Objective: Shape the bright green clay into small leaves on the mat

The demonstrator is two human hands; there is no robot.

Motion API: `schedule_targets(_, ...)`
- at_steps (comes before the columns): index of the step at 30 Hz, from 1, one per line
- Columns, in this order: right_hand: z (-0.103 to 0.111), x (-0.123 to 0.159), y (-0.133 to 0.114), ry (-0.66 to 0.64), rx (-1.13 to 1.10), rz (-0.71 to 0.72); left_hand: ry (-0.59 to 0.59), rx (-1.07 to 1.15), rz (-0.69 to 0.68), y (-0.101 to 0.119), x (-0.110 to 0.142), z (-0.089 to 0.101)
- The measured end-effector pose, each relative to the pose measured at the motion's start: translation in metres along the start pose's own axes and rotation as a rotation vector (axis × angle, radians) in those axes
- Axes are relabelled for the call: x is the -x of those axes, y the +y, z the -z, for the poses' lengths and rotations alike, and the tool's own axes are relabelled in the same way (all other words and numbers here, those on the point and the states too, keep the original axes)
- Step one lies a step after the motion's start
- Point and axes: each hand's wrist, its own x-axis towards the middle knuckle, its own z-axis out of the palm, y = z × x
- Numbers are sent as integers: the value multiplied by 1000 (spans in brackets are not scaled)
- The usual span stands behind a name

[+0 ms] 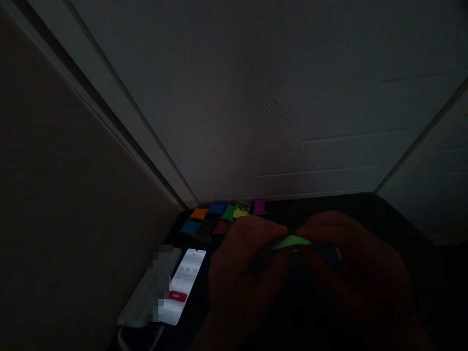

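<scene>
A soft, light green piece of modelling clay [292,241] is pinched between both hands in the dim light. My left hand [246,263] is closed on its left end, thumb below and fingers above. On the other side my right hand [351,263] grips the right end the same way. The clay looks thin and slightly bent, and much of it is hidden by the fingers. A bit of something pink [339,253] shows by the right hand, too dark to make out.
Small coloured packets lie at the back of the dark table, among them an orange packet [200,214], a blue packet [217,209] and a purple packet [259,207]. On the left are a lit phone [188,280] showing a timer, a white box-like object [137,302] and a white cable [123,339]. Behind stands a pale panel [219,122].
</scene>
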Motion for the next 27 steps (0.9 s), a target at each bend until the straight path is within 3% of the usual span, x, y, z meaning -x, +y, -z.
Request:
schedule_targets(11, 0, 0, -3, -33, 26, -66, -57, -139, -9, 6, 1, 3)
schedule_targets(19, 0, -1, -7, -20, 0, -100, -83, -207, -139, 1, -1, 8)
schedule_targets(27, 0, 2, -7, 10, -59, -87, -69, -119, -152, 2, 0, 8)
